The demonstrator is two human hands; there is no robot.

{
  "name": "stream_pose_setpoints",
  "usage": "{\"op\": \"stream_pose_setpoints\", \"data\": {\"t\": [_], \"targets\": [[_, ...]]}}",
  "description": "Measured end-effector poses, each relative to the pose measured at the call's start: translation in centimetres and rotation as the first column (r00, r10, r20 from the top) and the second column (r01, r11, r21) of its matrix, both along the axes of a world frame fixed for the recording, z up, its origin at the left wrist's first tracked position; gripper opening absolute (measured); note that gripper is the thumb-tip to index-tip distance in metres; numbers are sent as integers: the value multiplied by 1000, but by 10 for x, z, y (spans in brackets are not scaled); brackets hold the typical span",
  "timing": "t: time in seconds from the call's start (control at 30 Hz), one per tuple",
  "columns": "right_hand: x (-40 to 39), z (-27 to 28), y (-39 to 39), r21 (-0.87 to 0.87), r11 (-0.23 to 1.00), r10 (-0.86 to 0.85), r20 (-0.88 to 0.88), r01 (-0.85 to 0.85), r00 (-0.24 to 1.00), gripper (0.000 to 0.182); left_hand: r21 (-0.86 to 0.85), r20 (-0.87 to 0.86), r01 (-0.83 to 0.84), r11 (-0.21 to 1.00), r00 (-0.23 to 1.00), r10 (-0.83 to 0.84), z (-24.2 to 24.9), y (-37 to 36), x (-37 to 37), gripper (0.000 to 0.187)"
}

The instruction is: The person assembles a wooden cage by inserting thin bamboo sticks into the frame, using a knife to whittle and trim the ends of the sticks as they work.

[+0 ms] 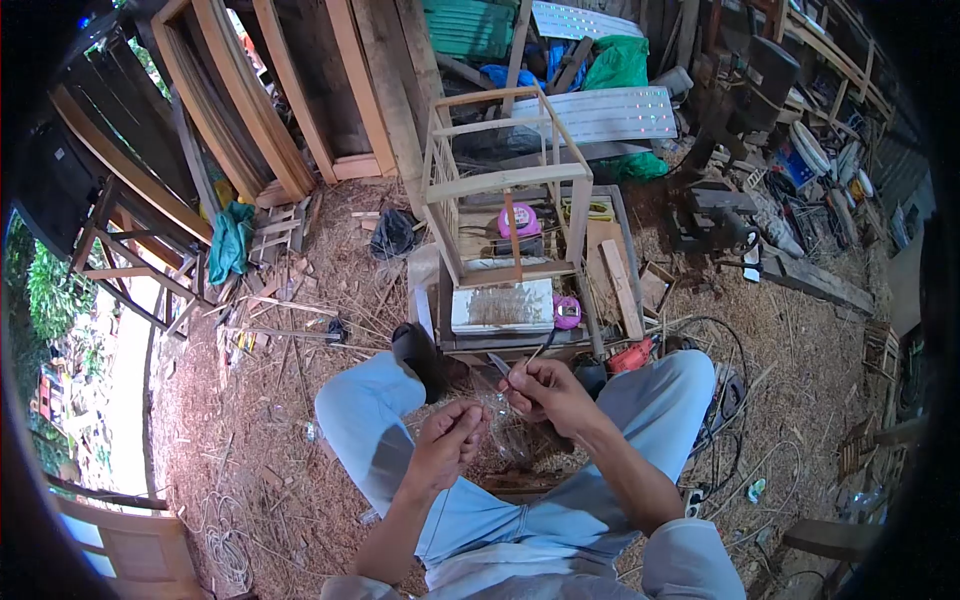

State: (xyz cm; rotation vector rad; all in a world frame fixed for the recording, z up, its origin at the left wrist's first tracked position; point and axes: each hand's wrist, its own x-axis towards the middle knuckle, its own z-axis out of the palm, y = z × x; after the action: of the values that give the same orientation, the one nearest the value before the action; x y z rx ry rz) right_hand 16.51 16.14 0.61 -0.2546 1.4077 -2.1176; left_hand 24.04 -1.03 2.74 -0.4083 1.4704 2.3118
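My right hand [542,392] is closed in a pinch above my lap. A short grey pointed blade [498,364] sticks out from its fingers, along with a thin dark-tipped stick [543,345]. Just to its left, my left hand [452,442] is curled with the thumb pressed on the fingers; I cannot tell what is inside it. Clear plastic [512,440] shows below and between the hands. Beyond them, a pale, scuffed white block [502,306] lies on a low wooden bench [446,345], with a pink tape measure [567,312] at its right end.
A slatted wooden frame [510,182] stands on the bench, with a larger pink tape measure [518,221] inside. A loose wood strip [621,288] lies at the right. A red tool [632,355] and a black cable [742,400] are near my right knee. Shavings cover the floor.
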Motion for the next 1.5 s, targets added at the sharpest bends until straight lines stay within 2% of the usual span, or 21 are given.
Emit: {"op": "stream_pose_setpoints", "data": {"t": [0.07,0.23,0.3,0.4,0.53,0.63,0.73,0.8,0.9,0.93,0.97,1.07,1.13,1.17,1.2,1.23,1.3,1.37,1.43,1.47,1.5], "targets": [[6,0,-4,-36,999,44,179,-38,983,21,-29,-15,-15,999,1000,15,2,6,-2,16],[17,-6,-16,-112,993,-17,64,24,998,19,-35,-52,-101,994,994,99,3,11,-6,15],[20,-19,-21,27,999,-26,-168,31,985,16,-36,-86,-163,986,984,159,4,11,-9,14],[19,-39,-30,92,975,-158,-343,201,926,11,-248,-187,-82,965,982,35,5,8,-12,13],[15,-31,-21,84,991,-77,-301,107,950,9,-481,-345,-226,847,937,55,0,9,-21,12],[20,-38,-25,262,959,2,-377,105,926,8,-523,-404,-309,795,910,88,-14,8,-27,12],[27,-32,-26,306,937,-61,-334,169,941,10,-534,-443,-320,783,895,63,-12,9,-29,13],[20,-24,-23,75,983,-144,-246,167,959,13,-564,-457,-329,758,888,46,-8,7,-31,13],[5,-19,-6,-31,989,-146,-18,146,989,18,-376,-378,-229,898,923,77,-2,5,-29,14],[1,-17,-3,-104,983,-138,132,152,982,20,-531,-450,-225,817,892,-47,2,8,-27,13],[-1,-17,-2,-79,983,-157,94,165,983,23,-665,-492,-234,709,851,-181,4,10,-25,13],[-5,-22,-1,86,982,-161,-78,168,984,23,-735,-529,-224,640,780,-335,-2,13,-25,11],[1,-30,-6,132,981,-136,-53,142,989,22,-621,-558,-219,752,798,-228,-6,16,-25,11],[8,-31,-11,212,966,-106,-190,146,976,21,-495,-567,-220,841,815,-121,-6,17,-26,11],[11,-30,-15,287,944,-64,-321,161,945,21,-496,-570,-225,839,813,-119,-3,15,-27,11],[12,-24,-17,255,963,-42,-193,92,980,20,-479,-550,-229,847,831,-86,4,12,-26,10],[8,-37,-19,237,970,-14,-167,54,986,21,-465,-525,-237,853,850,-50,9,10,-26,10],[4,-50,-16,218,976,15,-145,18,989,24,-584,-525,-408,702,849,58,11,10,-28,8],[3,-56,-13,735,677,421,-347,-35,838,25,-614,-572,-480,626,817,66,25,5,-36,10],[7,-56,-13,734,678,422,-349,-36,837,25,-632,-617,-545,551,784,67,31,2,-41,12],[12,-54,-11,886,453,442,-322,102,837,37,-535,-554,-486,691,819,148,32,-2,-46,14]]}}
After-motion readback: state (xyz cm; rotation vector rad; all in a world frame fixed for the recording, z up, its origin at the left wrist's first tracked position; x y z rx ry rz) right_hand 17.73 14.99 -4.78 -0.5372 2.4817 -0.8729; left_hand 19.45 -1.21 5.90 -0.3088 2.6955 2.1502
